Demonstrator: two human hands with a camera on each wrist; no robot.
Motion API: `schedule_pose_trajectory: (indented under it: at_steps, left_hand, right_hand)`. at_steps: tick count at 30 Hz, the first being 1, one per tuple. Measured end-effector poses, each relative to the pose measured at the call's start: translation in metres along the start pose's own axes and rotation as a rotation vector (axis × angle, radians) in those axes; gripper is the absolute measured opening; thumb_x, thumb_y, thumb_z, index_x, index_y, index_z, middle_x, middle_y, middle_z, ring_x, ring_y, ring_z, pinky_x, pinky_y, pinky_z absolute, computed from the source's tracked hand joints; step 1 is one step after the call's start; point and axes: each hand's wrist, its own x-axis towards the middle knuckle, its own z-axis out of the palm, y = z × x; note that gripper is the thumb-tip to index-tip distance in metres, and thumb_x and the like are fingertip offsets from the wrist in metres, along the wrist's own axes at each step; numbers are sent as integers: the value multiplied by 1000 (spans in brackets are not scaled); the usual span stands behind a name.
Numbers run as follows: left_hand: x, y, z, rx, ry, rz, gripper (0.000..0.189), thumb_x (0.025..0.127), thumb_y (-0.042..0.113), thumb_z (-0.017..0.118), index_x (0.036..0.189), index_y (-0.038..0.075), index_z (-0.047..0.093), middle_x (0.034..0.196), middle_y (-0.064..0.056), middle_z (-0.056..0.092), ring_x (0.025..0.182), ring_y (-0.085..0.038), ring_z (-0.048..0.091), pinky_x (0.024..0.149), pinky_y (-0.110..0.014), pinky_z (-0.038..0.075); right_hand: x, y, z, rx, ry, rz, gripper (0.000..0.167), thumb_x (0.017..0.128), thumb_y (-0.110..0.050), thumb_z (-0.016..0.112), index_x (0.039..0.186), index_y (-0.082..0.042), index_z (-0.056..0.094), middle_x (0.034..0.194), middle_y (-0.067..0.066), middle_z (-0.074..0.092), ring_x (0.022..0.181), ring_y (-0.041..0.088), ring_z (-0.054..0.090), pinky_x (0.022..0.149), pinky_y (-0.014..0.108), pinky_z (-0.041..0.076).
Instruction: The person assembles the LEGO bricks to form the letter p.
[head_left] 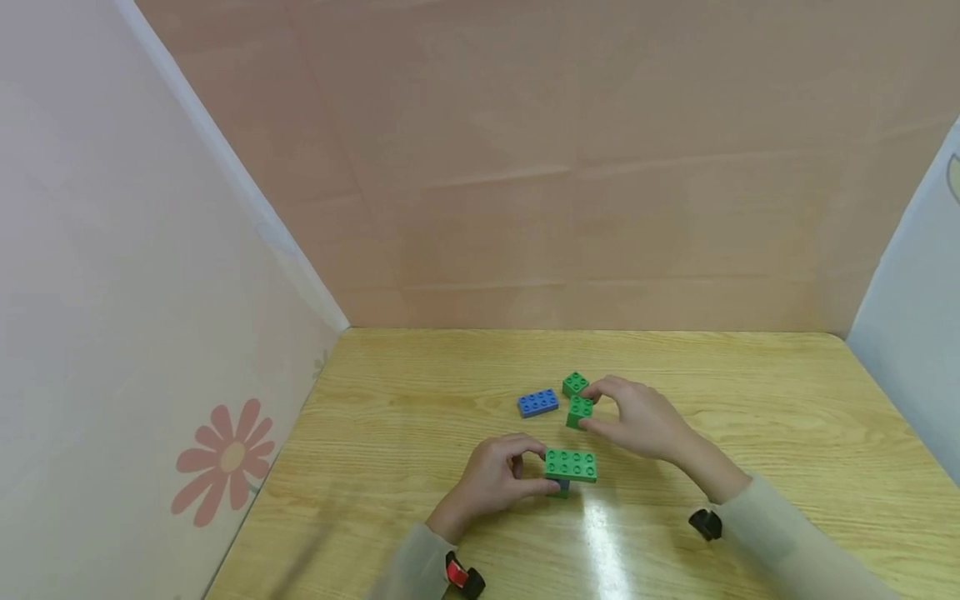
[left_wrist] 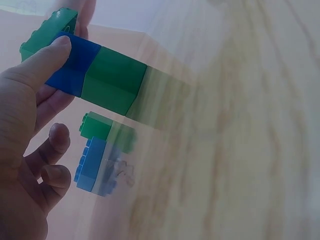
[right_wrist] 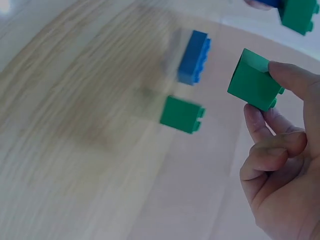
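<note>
My left hand [head_left: 487, 477] grips a small stack of toy building bricks, its thumb pressed on the blue middle brick [left_wrist: 80, 65]. On top of this stack a long green brick [head_left: 571, 465] juts out to the right, and a smaller green brick [left_wrist: 114, 80] forms the bottom, close over the table. Between thumb and fingers, my right hand [head_left: 647, 421] pinches a square green brick [right_wrist: 254, 82], studs up, held above the table. Just behind it stands another square green brick [head_left: 574, 383]. A long blue brick [head_left: 538, 403] lies to the left of that one.
The bricks are on a glossy wood-grain table [head_left: 787, 433]. A brownish cloth wall [head_left: 600, 208] rises at the table's back edge. Pale panels close both sides, the left one [head_left: 150, 275] bearing a pink flower print [head_left: 225, 460].
</note>
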Motion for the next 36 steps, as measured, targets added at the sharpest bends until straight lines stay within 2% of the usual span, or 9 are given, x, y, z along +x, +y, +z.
schedule_pose_trajectory:
  at_steps: [6,15,23,29,36]
  left_hand:
    - [0,-1,0,-7,-1,5,35,84,34,89,112,19,76,106,15,71,63,5,50,56,-14,45]
    - [0,0,0,-13,2,15,33,85,34,88,112,19,76,105,15,71,63,6,49,55,-15,45]
    - [1,1,0,1,6,36,33,86,33,88,112,19,76,105,14,72,63,7,48,54,-13,44]
    - [2,0,0,-16,-1,23,32,86,34,87,112,20,76,101,15,70,62,5,47,55,-13,42]
    - [2,1,0,-10,6,57,33,85,31,88,113,18,76,100,14,71,60,6,45,53,-13,41]
  right_hand:
    - [-3,-19,-7,-14,8,-44,42,91,-41,82,121,-14,72,114,-4,71,106,27,70,87,49,57]
    - [-9,-42,-13,-31,30,-155,38,91,-40,81,120,-17,71,115,-8,71,104,18,70,86,44,59]
    - [-14,-50,-15,-20,40,-208,36,91,-37,82,120,-19,70,116,-9,72,106,18,70,86,44,59]
    - [-16,-56,-14,-9,42,-271,34,91,-35,82,119,-19,70,113,-10,71,101,14,70,81,40,60]
    - [-18,-60,-11,-9,27,-306,34,92,-35,82,119,-18,70,112,-11,71,99,13,70,80,38,60]
